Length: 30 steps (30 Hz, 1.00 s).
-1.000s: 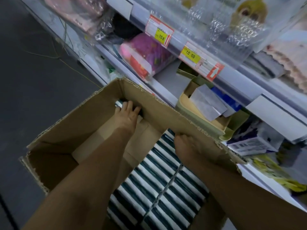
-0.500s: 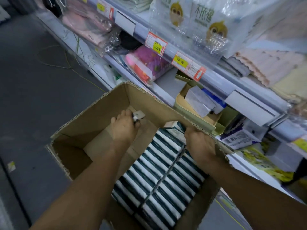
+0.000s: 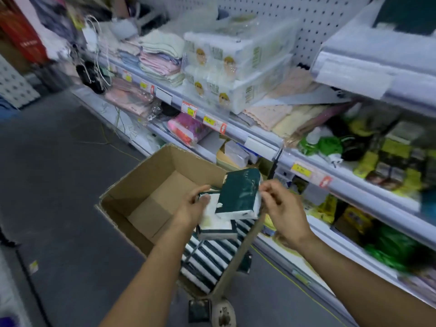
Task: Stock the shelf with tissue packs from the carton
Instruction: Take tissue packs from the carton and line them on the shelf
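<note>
Two dark green and white plastic-wrapped tissue packs [image 3: 238,197] raised above brown cardboard carton [image 3: 151,182]. Left hand [image 3: 193,208] grips lower pack; right hand [image 3: 280,204] pinches upper pack's edge. More striped packs [image 3: 207,258] below hands. White shelf [image 3: 259,140] beyond.

Two dark-green-and-white tissue packs [image 3: 238,197] tilted above the half-filled brown carton [image 3: 146,182] beside the shelf [image 3: 259,138]

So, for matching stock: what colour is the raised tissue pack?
Dark green with white ends, clearest in the head view.
</note>
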Tool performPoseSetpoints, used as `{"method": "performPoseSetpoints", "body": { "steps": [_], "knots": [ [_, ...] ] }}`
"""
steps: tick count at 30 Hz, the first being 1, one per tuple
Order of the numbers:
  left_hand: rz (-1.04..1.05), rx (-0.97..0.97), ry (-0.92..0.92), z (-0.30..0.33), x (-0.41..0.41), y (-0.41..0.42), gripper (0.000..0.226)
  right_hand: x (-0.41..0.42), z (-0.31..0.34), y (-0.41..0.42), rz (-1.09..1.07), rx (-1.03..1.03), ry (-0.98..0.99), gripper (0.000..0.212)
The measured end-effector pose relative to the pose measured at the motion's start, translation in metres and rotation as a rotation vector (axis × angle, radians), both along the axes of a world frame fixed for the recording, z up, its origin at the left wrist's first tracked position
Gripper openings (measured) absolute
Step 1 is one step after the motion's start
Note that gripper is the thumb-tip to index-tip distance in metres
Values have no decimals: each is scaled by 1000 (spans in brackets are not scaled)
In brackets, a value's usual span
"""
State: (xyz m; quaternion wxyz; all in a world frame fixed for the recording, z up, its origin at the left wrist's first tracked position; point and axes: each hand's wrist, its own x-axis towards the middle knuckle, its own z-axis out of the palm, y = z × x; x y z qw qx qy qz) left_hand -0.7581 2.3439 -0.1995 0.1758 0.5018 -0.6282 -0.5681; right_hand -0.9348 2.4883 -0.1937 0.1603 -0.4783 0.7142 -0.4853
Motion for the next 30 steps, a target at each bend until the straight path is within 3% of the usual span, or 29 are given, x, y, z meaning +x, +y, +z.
{"method": "performPoseSetpoints", "body": {
  "steps": [3, 7, 10, 12, 17, 20, 23, 30],
  "knots": [
    [-23, 143, 89, 27, -10, 43, 17, 0, 32, 45, -18, -64, -30, 16],
    [-67, 411, 311, 72, -34, 102, 53, -8, 68, 102, -10, -77, -96, 18],
    [-65, 346, 370, 97, -52, 145, 52, -16, 98, 140, -57, -112, -174, 21],
    [-22, 288, 410, 111, -67, 173, 41, -19, 121, 166, -152, -152, -310, 22],
    [-10, 175, 481, 149, -107, 242, 43, -28, 159, 227, -297, -200, -585, 23],
    [-66, 107, 470, 170, -129, 277, 45, -34, 179, 261, -304, -212, -531, 21],
    [-167, 70, 455, 191, -148, 305, 45, -42, 198, 291, -372, -190, -441, 34],
    [-327, 95, 504, 223, -178, 353, 59, -66, 236, 348, -488, -340, -463, 38]
  ]
}}
